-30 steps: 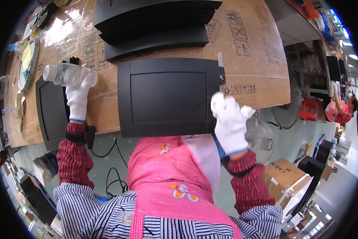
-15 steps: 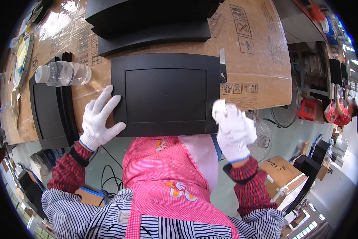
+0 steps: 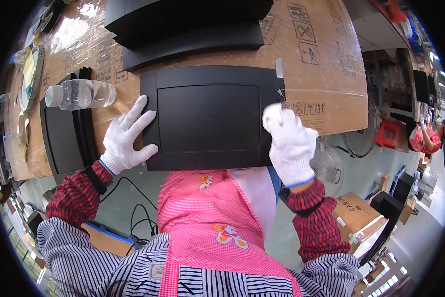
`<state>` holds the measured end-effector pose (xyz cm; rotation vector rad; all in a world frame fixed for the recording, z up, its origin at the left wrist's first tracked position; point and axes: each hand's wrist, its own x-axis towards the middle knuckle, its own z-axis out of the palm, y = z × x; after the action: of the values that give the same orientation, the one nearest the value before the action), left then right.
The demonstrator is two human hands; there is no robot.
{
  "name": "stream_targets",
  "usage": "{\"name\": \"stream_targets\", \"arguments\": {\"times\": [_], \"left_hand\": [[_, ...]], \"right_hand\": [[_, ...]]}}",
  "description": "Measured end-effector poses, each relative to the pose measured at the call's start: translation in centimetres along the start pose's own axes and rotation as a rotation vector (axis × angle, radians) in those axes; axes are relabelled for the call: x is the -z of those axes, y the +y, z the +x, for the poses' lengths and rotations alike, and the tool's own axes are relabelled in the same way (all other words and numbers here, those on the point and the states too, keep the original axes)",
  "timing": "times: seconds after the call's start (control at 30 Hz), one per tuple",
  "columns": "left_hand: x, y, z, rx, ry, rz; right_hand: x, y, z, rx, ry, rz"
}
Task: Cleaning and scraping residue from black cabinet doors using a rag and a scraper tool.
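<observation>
Fig.: view down onto my bench, L to R. Far L: round yellowish tape roll [image 3: 30, 74] near bench edge; beside it a black panel [image 3: 61, 131] lying flat w/ a second thin black strip along its R side; a clear plastic bottle [image 3: 81, 94], white cap to the L, lies on its side across the top of that panel, apart from my hand. Bench top itself is a flattened cardboard sheet [image 3: 326, 64] w/ printed handling symbols, part covered in shiny clear tape at upper L. My left hand [image 3: 126, 136], white knit glove, fingers spread flat, not gripping; fingertips rest on the L border of the black rectangular tray [image 3: 207, 119], thumb on its lower L edge. Tray sits centre of bench, directly in front of me, near edge overhanging toward my pink apron [image 3: 207, 218]; recessed middle, raised rim all round. Behind it, at top: stack of more black trays [image 3: 192, 24], not touching the centre one as far as I can tell. My right hand [image 3: 289, 141], also gloved, loosely curled at the tray's R edge; fingers bent over the rim; cannot tell whether it actually grasps. Far R, below bench: floor fan [image 3: 326, 166], brown carton [image 3: 353, 215], another person [image 3: 425, 136] in red well apart.
</observation>
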<state>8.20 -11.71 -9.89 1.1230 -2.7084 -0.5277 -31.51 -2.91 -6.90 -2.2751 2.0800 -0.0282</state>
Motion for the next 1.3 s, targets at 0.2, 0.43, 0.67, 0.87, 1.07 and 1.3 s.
{"name": "stream_targets", "arguments": {"times": [0.2,0.43,0.67,0.87,1.07,1.3], "left_hand": [[0.1,0.5,0.4,0.011,0.012,0.011],[0.0,0.3,-0.2,0.036,0.000,-0.001],[-0.3,0.2,0.1,0.019,0.042,-0.007],[-0.1,0.5,0.3,0.018,0.065,-0.005],[-0.4,0.1,0.2,-0.004,0.085,-0.022],[-0.4,0.2,0.2,0.024,0.064,-0.002]], "right_hand": [[-0.1,0.2,-2.2,0.038,0.005,0.026],[0.0,-0.2,-4.0,0.020,-0.100,0.008],[0.0,-1.0,3.8,-0.141,-0.011,0.067],[-1.0,-5.9,-7.2,-0.450,-0.078,0.357],[-3.0,-3.1,-3.3,0.028,0.230,0.074],[-1.1,-3.8,-3.3,0.078,0.025,-0.189]]}}
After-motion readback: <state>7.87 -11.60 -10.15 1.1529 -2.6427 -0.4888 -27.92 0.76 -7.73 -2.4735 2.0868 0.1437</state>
